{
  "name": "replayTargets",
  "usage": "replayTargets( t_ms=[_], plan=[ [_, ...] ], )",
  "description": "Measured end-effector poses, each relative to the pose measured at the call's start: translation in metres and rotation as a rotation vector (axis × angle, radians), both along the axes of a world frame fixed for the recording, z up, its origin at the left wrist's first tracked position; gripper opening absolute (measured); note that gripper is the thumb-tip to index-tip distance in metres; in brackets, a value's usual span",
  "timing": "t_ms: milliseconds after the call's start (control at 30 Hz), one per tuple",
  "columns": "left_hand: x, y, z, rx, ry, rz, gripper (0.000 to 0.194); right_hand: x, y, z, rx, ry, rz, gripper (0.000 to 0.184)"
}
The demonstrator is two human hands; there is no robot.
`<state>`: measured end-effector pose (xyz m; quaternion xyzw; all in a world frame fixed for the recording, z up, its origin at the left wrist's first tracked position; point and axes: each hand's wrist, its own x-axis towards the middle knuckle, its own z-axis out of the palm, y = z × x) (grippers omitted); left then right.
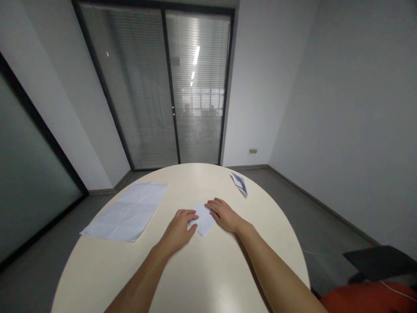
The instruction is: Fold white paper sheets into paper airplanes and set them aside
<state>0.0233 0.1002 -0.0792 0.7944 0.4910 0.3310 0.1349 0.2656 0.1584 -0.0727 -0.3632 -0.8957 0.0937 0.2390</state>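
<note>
A small piece of folded white paper (pixel 202 220) lies on the round table in front of me, one corner pointing towards me. My left hand (pixel 181 227) rests on its left side, thumb and fingers spread apart with a gap between them. On the paper's upper right edge, my right hand (pixel 224 214) lies flat with its fingers stretched out. Fingertips of both hands touch the paper and cover parts of its left and right edges, so the exact folds there are hidden.
A large creased white sheet (pixel 130 211) lies on the left of the cream round table (pixel 195 174). Near the back right edge sits a folded paper piece (pixel 240 183). A dark chair part (pixel 381 262) and something red (pixel 368 298) are at lower right, beyond the table.
</note>
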Motion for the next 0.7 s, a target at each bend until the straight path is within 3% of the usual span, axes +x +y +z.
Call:
replayTargets(
  t_ms=[200,467,700],
  plan=[
    [0.000,0.000,0.000,-0.007,0.008,0.007,0.024,0.000,-0.001,0.003,0.052,0.013,-0.004,0.040],
    [0.002,0.000,0.002,-0.003,0.023,-0.003,0.023,-0.006,-0.009,0.008,-0.093,0.009,0.045,0.089],
    [0.005,-0.002,0.009,0.006,0.052,-0.005,0.025,-0.014,-0.015,0.010,-0.132,-0.016,0.050,0.094]
  ],
)
